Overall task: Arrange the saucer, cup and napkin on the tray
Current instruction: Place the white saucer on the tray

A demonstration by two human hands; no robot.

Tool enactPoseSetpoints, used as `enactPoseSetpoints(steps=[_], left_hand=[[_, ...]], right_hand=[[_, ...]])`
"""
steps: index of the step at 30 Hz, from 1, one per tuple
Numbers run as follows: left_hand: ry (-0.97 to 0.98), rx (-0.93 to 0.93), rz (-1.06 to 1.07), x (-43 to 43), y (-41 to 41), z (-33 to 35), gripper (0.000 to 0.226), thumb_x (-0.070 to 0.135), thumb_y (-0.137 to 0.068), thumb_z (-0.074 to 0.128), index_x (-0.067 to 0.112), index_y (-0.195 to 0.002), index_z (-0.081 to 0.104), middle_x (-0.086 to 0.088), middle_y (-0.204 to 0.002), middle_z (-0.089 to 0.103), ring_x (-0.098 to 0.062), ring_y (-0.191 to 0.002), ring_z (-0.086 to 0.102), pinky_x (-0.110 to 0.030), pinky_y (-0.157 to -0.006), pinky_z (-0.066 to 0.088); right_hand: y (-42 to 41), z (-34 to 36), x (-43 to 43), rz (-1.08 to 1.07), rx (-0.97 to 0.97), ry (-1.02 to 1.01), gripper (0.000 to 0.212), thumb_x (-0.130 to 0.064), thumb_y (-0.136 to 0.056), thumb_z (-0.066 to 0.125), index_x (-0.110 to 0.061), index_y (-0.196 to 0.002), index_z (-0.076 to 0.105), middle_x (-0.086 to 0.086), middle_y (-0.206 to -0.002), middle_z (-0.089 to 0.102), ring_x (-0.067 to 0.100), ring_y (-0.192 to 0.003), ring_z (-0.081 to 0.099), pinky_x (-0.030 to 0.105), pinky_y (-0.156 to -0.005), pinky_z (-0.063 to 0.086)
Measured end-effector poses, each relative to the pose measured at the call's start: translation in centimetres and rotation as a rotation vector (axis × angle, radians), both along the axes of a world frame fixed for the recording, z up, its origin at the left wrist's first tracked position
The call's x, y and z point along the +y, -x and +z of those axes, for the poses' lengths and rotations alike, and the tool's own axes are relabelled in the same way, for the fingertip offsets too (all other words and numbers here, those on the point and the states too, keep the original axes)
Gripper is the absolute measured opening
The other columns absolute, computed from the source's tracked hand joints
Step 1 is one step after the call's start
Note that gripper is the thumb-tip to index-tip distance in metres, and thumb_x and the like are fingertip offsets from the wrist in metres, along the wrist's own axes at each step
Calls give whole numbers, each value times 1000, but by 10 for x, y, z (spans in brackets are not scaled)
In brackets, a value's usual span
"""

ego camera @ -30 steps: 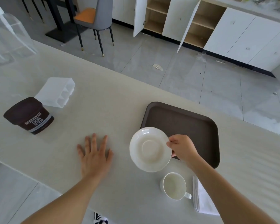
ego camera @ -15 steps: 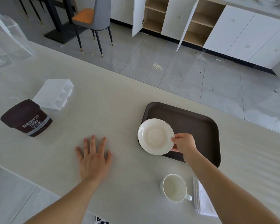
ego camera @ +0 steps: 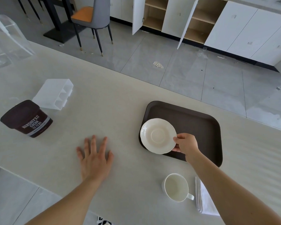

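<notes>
- Head cam: right hand [ego camera: 186, 144] is pinching the white saucer [ego camera: 158, 135] by its right rim, over the near-left corner of the brown tray [ego camera: 199, 120]. Can't tell if it's touching down.
- Left hand [ego camera: 94, 157] lies flat on the counter [ego camera: 112, 103], fingers spread, holding nothing.
- White cup [ego camera: 177, 187] sits upright on the counter near the edge, folded napkin [ego camera: 203, 198] just beside its handle.
- Hershey's cocoa tub [ego camera: 27, 118] and a clear plastic organizer [ego camera: 53, 94] sit far left.

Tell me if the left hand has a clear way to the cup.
Probably yes. The left hand lies flat and empty on the counter, and only bare counter separates it from the cup.
</notes>
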State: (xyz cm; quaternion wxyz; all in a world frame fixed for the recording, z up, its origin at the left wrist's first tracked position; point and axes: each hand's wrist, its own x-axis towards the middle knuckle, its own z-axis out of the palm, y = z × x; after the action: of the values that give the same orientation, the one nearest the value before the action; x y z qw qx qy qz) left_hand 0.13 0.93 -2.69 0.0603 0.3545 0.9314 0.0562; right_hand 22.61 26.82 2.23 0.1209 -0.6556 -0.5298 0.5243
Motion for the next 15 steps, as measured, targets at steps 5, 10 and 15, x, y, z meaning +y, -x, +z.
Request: enactPoseSetpoints(steps=[5,10,15], left_hand=[[-7,1,0,0,0,0,64,52,-89,29,34,-151,32,-13,-161,26,-36,-151,11,-60,-120,4],[-10,3,6,0,-1,-2,64,53,-89,28,36,-150,33,-12,-161,27,-35,-150,11,-59,-120,5],[-15,7,3,0,0,-3,64,54,-89,29,36,-150,32,-12,-161,26,-35,-150,11,-59,-120,5]], right_hand=[[-1,-2,0,-1,-1,-5,12,-6,-92,66,-14,-84,72,5,-84,76,17,-62,76,40,-66,65],[-2,-2,0,13,-2,-28,17,-6,-92,66,-17,-80,72,3,-82,76,17,-63,76,38,-64,65],[-4,5,-5,-1,72,-20,15,-16,-94,67,-19,-80,72,5,-80,77,18,-64,76,33,-60,64]])
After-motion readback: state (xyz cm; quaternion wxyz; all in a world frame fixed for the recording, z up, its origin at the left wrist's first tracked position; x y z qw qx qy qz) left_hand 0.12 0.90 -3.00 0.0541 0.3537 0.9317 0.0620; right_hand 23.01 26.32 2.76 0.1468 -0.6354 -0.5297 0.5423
